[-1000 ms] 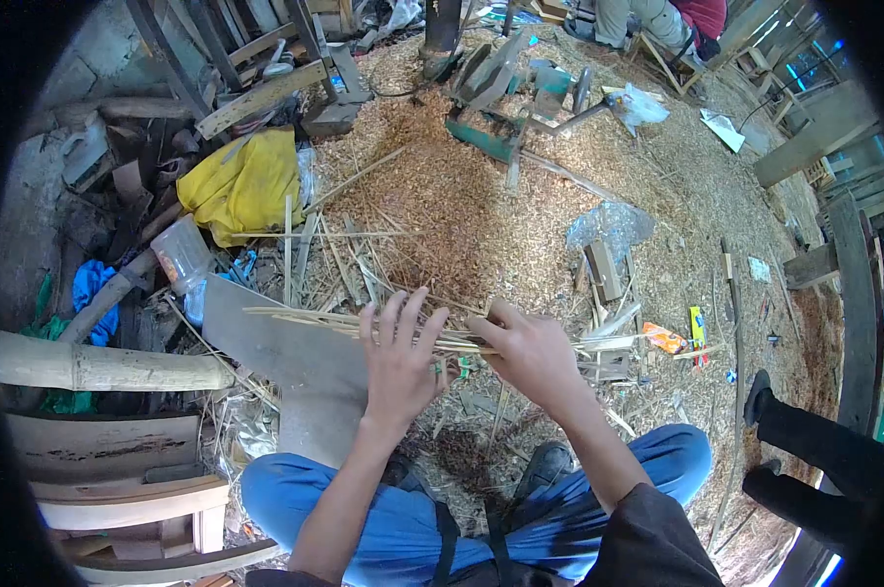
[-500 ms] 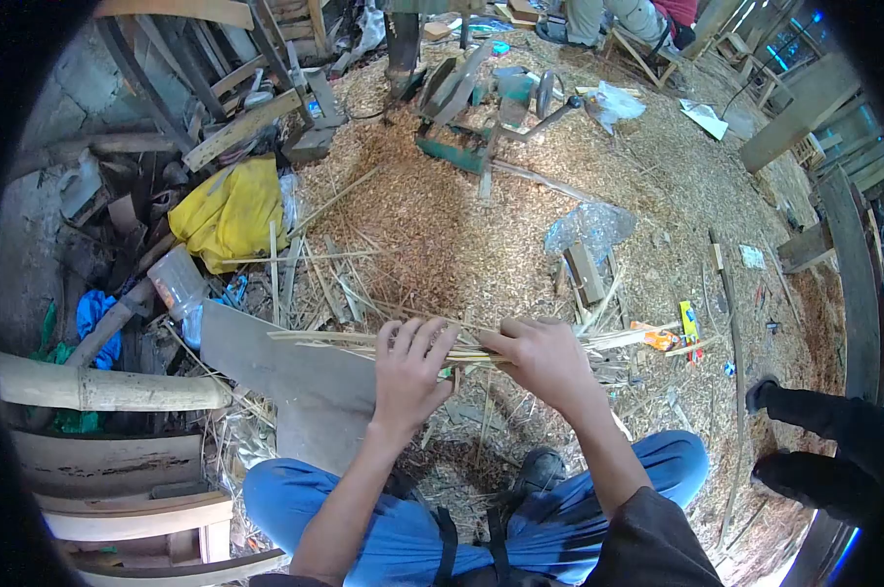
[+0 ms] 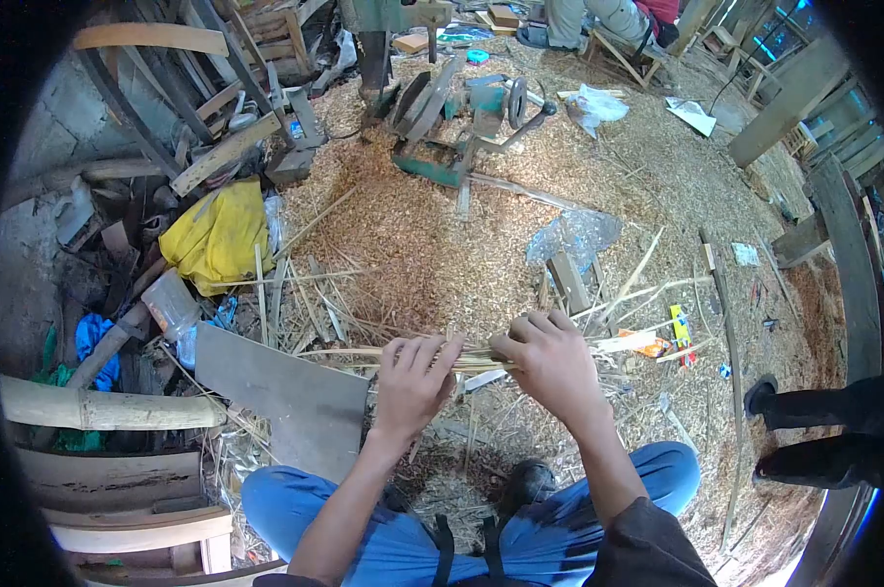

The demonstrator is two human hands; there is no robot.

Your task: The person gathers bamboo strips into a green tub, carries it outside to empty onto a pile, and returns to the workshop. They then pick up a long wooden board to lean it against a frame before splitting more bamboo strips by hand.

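Observation:
A bundle of thin, pale wood or bamboo strips (image 3: 477, 360) runs crosswise in front of my knees. My left hand (image 3: 414, 383) is closed over its left part, with the fingers curled across the top. My right hand (image 3: 557, 368) grips the bundle further right, knuckles up. Between the hands a short length of the strips shows, and loose ends stick out on both sides. What lies under my palms is hidden. A flat grey board (image 3: 283, 391) rests on the ground left of my left hand.
Wood shavings (image 3: 393, 235) cover the ground. Ahead stands a green metal machine (image 3: 432, 168). A yellow cloth or sack (image 3: 217, 235) lies at left, beside bamboo and timber pieces. A wood block (image 3: 568, 282) is ahead of my right hand. Another person's dark-clothed legs (image 3: 823, 406) are at right.
Both hands stay on the bundle, and it has shifted slightly, its left ends reaching less far over the grey board. The whole view has moved a little.

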